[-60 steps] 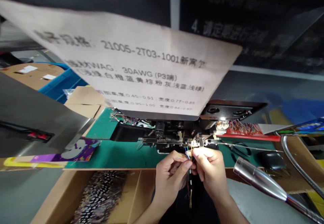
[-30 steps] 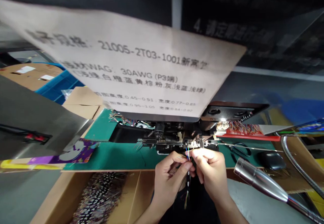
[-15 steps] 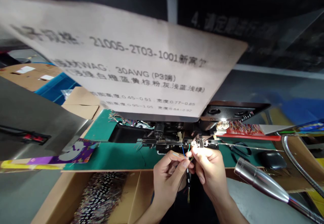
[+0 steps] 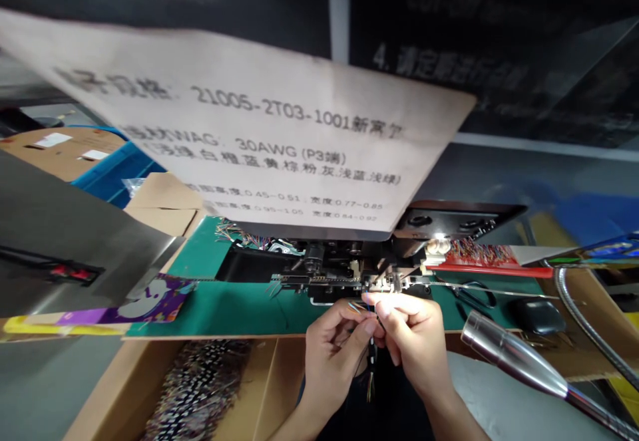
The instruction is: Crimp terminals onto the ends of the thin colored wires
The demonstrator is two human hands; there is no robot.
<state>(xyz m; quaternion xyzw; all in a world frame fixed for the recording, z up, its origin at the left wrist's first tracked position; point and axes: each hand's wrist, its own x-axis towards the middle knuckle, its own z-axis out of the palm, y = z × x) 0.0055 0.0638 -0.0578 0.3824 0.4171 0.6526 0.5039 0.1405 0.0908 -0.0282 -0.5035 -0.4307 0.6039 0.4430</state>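
Both hands meet just in front of a crimping machine (image 4: pixel 349 280) with a metal strip running across it. My left hand (image 4: pixel 332 348) is closed, thumb and finger pinching a thin wire harness (image 4: pixel 371 354). Several coloured wire ends fan out above its fingertips. My right hand (image 4: pixel 417 338) pinches beside it, its fingertips on the wires close to the machine's lit crimping point. Below the fingers the harness's black and white sleeve hangs down, with loose wire ends at the bottom. The fingertips partly hide which wires each hand holds.
A printed paper label (image 4: pixel 294 155) hangs on the machine's front. Below left, a cardboard box holds many harnesses (image 4: pixel 194 388). A metal gooseneck lamp (image 4: pixel 516 354) reaches in from the right. Scissors (image 4: pixel 474 294) and a black mouse-like object (image 4: pixel 539 314) lie on the green mat (image 4: pixel 234 308).
The fingertips of my right hand have shifted slightly left over the wires. The upright green wire no longer shows as before, and coloured ends now fan out above my left fingers.
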